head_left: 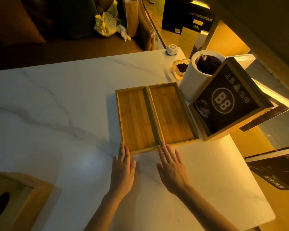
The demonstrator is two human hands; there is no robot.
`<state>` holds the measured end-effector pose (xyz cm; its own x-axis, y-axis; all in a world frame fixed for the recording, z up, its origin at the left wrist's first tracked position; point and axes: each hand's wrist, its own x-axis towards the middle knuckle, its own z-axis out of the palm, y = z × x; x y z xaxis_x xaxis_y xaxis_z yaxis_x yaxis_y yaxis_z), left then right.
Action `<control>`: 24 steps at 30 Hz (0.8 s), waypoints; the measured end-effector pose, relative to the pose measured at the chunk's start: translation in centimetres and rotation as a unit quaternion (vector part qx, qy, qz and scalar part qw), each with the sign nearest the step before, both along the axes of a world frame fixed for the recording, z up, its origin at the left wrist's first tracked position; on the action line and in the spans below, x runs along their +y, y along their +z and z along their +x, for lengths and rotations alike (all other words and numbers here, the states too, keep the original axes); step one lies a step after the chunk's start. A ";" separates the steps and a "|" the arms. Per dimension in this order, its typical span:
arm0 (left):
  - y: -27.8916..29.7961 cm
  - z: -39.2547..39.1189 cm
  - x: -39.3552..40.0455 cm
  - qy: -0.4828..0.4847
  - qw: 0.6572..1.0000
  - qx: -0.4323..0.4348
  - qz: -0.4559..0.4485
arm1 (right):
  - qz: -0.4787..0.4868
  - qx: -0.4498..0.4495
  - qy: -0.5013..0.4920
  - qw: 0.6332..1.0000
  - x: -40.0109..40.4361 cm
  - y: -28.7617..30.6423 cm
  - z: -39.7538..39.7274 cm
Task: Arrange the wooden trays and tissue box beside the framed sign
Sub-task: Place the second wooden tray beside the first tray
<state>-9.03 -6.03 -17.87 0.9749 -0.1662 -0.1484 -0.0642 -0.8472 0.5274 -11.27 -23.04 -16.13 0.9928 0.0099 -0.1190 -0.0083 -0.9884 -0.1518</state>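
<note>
Across the white marble table (57, 105) two wooden trays lie side by side, long edges touching: the left tray (135, 120) and the right tray (171, 114), whose far long edge sits just beside the framed sign (228, 100) marked "B8". One tissue box (15, 197), also wooden, stands well apart at the near left corner of the table, so that part of the task looks undone. Behind the sign stands one white bin (190, 79), with one glass ashtray (179, 67) beside it.

Both hands lie flat and released, gripping nothing. The left hand (123, 170) has its fingertips at the near end of the left tray; the right hand (172, 169) has its fingertips at the near end where the two trays meet.

The likely risk is an uneven push: pressing harder on one side would probably skew the pair, open a gap between them, or slide the right tray into the sign's base and knock it. The bin and ashtray stand close enough behind that a long shove might reach them too.
</note>
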 end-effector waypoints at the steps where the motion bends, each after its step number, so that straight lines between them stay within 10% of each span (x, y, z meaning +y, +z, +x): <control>1: 0.1 0.0 0.0 0.001 1.000 0.001 -0.003 | 0.000 -0.005 -0.001 1.000 0.0 -0.1 0.0; 24: 1.6 0.4 0.5 -0.006 0.999 0.037 0.006 | 0.023 0.029 0.024 0.999 0.0 1.2 0.6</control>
<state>-8.60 -5.53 -16.32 0.9592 -0.1765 -0.2210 -0.0367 -0.8524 0.5215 -10.63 -23.03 -14.97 0.9826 0.0639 -0.1746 0.0287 -0.9800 -0.1968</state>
